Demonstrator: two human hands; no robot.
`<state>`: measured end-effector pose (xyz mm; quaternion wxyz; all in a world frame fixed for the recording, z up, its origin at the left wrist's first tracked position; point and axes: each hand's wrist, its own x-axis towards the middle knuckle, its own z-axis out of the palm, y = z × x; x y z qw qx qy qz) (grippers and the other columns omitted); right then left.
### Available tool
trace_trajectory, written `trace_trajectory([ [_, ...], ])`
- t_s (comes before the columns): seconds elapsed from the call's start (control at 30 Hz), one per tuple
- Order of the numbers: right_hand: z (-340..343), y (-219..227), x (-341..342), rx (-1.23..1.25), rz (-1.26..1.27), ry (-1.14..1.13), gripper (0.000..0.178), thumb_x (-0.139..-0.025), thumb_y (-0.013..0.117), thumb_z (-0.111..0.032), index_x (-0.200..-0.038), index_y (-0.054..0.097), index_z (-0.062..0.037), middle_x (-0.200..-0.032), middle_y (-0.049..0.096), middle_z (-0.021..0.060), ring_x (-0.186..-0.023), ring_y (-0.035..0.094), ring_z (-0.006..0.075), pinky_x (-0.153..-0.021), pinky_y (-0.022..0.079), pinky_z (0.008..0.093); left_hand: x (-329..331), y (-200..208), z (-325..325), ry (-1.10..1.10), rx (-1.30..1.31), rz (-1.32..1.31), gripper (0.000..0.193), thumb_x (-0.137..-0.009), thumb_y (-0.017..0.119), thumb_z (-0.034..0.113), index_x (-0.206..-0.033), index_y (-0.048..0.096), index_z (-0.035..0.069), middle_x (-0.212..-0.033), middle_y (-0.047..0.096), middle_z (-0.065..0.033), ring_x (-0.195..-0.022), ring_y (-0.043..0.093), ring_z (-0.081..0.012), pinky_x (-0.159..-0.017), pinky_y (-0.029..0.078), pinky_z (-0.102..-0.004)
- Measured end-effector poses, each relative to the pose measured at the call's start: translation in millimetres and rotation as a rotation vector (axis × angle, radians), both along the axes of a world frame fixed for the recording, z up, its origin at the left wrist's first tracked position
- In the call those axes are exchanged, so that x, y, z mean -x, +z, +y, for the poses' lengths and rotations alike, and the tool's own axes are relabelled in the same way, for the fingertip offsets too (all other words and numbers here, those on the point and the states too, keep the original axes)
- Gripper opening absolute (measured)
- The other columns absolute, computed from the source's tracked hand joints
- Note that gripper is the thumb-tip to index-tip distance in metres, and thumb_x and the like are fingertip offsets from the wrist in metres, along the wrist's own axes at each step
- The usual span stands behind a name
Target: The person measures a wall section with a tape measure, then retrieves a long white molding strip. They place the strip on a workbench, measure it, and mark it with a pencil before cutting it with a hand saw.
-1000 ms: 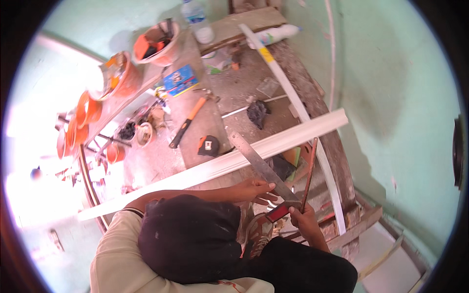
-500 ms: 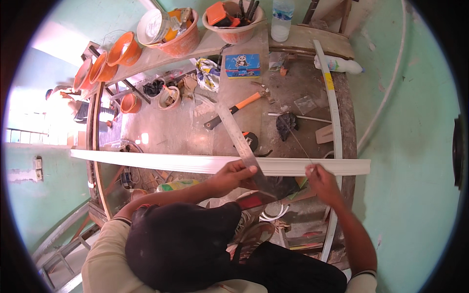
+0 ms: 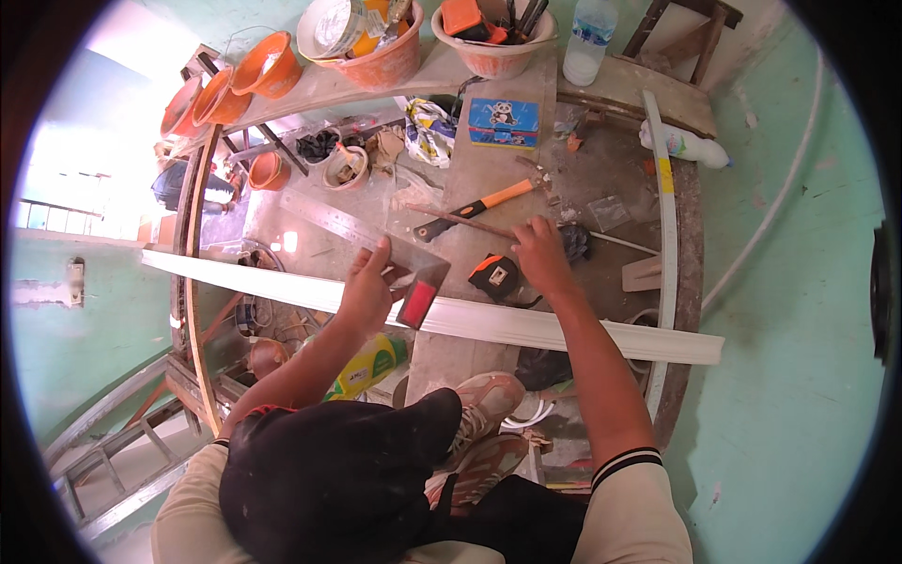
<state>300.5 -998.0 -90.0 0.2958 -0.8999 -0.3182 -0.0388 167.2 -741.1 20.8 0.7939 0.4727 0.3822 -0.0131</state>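
Observation:
My left hand (image 3: 366, 293) grips a try square (image 3: 324, 218) near its handle. The metal blade points up and to the left, and the dark handle has a red patch. My right hand (image 3: 543, 252) is closed on the end of a thin brown strip (image 3: 460, 219), which reaches left past the hammer's handle; its exact kind is unclear. Beneath both arms lies a long white grooved moulding (image 3: 489, 321), slanting down to the right across the bench frame. An orange and black tape measure (image 3: 495, 275) sits just left of my right wrist.
Beyond my hands lie an orange-handled hammer (image 3: 484, 209) and a blue box (image 3: 504, 123). Tubs and a water bottle (image 3: 590, 42) line the back plank (image 3: 413, 75). A pale bar (image 3: 668, 235) runs along the right side. My shoes (image 3: 484, 404) are below the moulding.
The try square has swung left with my left hand, off the moulding. My right hand has moved up and left with the strip, now pointing left. The moulding slants more, and the view has shifted.

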Motion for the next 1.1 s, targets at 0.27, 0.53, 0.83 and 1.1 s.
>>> trace_trajectory([
  [0.27,0.4,42.2,60.8,0.193,0.2,0.179,0.06,-0.079,0.081,-0.031,-0.13,0.058,-0.0119,-0.128,0.05,0.0165,-0.12,0.05,0.0378,-0.095,0.048,0.0511,-36.8,-10.6,2.5,0.122,-0.042,-0.115,0.029,-0.103,0.057,0.035,-0.112,0.047,0.009,-0.111,0.052,-0.0099,-0.112,0.055,-0.0227,-0.092,0.051,-0.0504],
  [0.53,-16.7,56.9,65.1,0.004,0.287,0.122,0.063,-0.076,0.075,-0.025,-0.135,0.057,-0.0157,-0.117,0.049,0.0204,-0.111,0.052,0.0393,-0.095,0.049,0.0431,-112.7,-55.7,-22.2,0.079,0.117,-0.123,0.031,-0.106,0.05,0.027,-0.122,0.045,0.0,-0.109,0.054,-0.0127,-0.107,0.059,-0.0259,-0.098,0.054,-0.0486],
  [0.83,-150.1,123.2,104.8,-0.617,1.583,-0.121,0.055,-0.094,0.062,-0.035,-0.139,0.053,-0.0057,-0.128,0.059,0.009,-0.114,0.058,0.0192,-0.098,0.045,0.0331,-212.6,-99.5,-36.2,0.007,0.224,-0.044,0.026,-0.105,0.046,0.013,-0.123,0.046,-0.006,-0.11,0.059,-0.0208,-0.104,0.066,-0.0315,-0.094,0.058,-0.044],
  [1.1,-170.1,116.4,188.0,-1.019,1.829,-0.236,0.063,-0.089,0.072,-0.045,-0.136,0.05,-0.0095,-0.121,0.057,0.0085,-0.103,0.058,0.0203,-0.084,0.051,0.0343,-152.1,-60.0,-51.1,-0.423,-0.112,-0.139,0.028,-0.099,0.06,0.018,-0.119,0.056,0.0,-0.1,0.066,-0.0118,-0.099,0.067,-0.0222,-0.086,0.057,-0.0354],
])
